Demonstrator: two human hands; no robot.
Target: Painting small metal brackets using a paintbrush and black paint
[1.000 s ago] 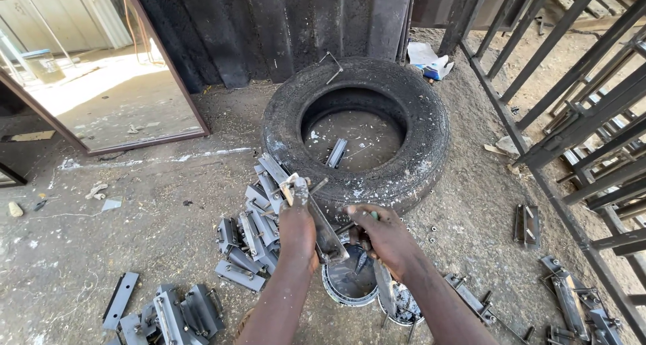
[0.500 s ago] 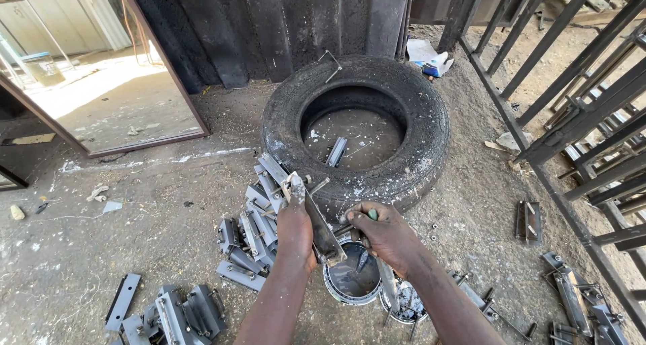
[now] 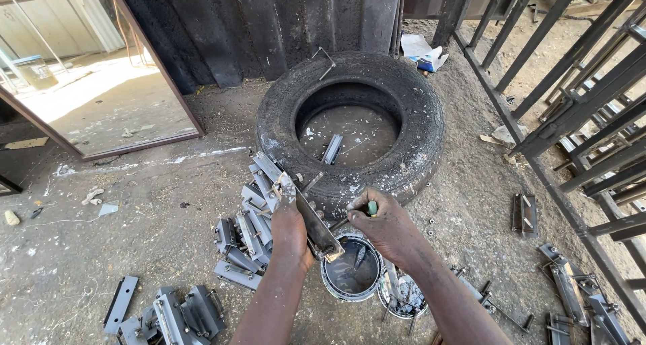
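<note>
Right hand (image 3: 390, 227) has shifted slightly up and left since the earlier frames, now sitting closer over the paint tin (image 3: 351, 267); left hand (image 3: 291, 227) has barely moved. Left grip closed around a long flat grey metal bracket (image 3: 311, 217), held tilted, lower end just above the tin's rim, upper end toward the tyre (image 3: 350, 126). Right grip closed on a green-handled brush (image 3: 371, 208); only the handle tip shows above the fist, bristles hard to make out. Tin stands on the floor, grey paint inside, just in front of the tyre's near wall. A second, smaller tin (image 3: 402, 298) touches it on the right, partly hidden by the right forearm.

Floor is bare packed dirt (image 3: 134, 251), dusty, littered with scraps and small debris. Stack of grey-painted brackets (image 3: 245, 234) lies just left of the left hand, leaning toward the tyre. Another pile of brackets (image 3: 171, 311) near the bottom left edge of the floor. Unpainted dark metal pieces (image 3: 579, 298) lie at the right, near the bottom right corner. One grey piece (image 3: 332, 148) lies inside the tyre's hole.

Back wall is dark corrugated metal sheet (image 3: 269, 22). Doorway (image 3: 87, 96) at the left opens onto sunlit ground. Dark metal grille (image 3: 579, 96) runs along the right side. Crumpled white and blue packaging (image 3: 422, 52) lies behind the tyre.
</note>
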